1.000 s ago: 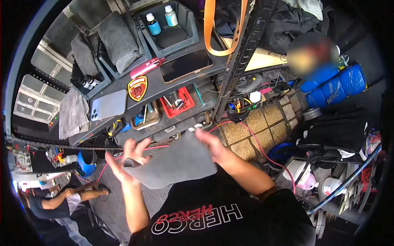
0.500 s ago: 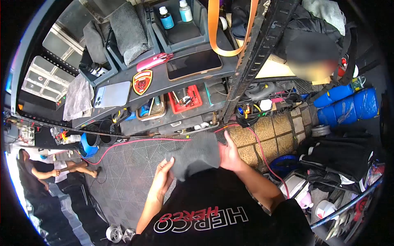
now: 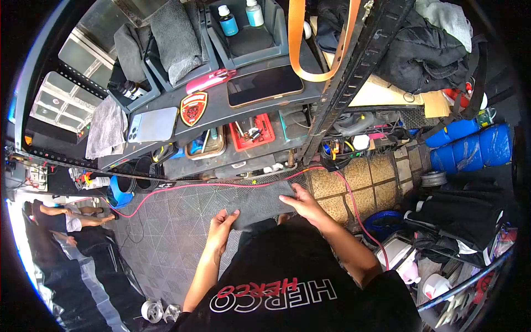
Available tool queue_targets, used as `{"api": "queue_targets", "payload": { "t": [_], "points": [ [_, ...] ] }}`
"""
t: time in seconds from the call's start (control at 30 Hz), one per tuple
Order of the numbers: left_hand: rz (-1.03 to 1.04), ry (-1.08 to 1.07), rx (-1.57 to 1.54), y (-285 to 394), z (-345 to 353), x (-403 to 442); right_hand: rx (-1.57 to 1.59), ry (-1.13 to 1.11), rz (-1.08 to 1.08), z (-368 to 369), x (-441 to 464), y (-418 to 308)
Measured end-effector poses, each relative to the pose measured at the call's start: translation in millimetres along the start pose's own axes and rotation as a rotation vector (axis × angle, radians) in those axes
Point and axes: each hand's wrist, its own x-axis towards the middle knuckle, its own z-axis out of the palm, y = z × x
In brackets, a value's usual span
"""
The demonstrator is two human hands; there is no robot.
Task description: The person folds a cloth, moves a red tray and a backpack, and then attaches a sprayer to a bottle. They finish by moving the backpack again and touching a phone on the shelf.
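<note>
A grey cloth (image 3: pixel 259 203), folded into a flat strip, is stretched between my two hands in front of my black shirt. At its left end my left hand (image 3: pixel 221 226) pinches it, thumb on top. The other end is gripped by my right hand (image 3: pixel 301 202), also with the thumb over the cloth and the fingers mostly behind it. Beyond the cloth stands a dark shelf (image 3: pixel 213 124) carrying a black-screened phone (image 3: pixel 265 86), a silver phone (image 3: pixel 153 125), a red badge (image 3: pixel 193 108) and a pink-red tool (image 3: pixel 210 81).
Grey bins (image 3: pixel 249 52) hold towels and two small bottles. A red hose (image 3: pixel 188 185) runs across the tiled floor (image 3: pixel 160 227). Blue barrels (image 3: pixel 475 149) stand at right, with a wheel rim (image 3: pixel 152 311) at lower left. Another person (image 3: pixel 69 217) sits at far left.
The cloth went from a wider, sagging shape to a flatter, narrower strip. My right hand turned from spread fingers to a thumb-over grip. The seated person shifted posture.
</note>
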Motion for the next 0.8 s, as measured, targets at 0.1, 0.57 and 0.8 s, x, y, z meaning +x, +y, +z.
{"api": "queue_targets", "payload": {
  "t": [0.1, 0.57, 0.8],
  "points": [
    [0.052, 0.028, 0.062, -14.7, -0.3, 4.4, 0.009, 0.078, 0.016, -0.4, 7.1, 18.7],
    [0.01, 0.106, -0.004, -13.6, -2.4, -3.9, -0.081, -0.187, -0.185, -2.1, 7.3, 7.5],
    [-0.014, 0.059, -0.022, -14.9, -2.7, -2.0, -0.19, -0.211, -0.086, -5.7, 7.0, 11.4]
  ]
}}
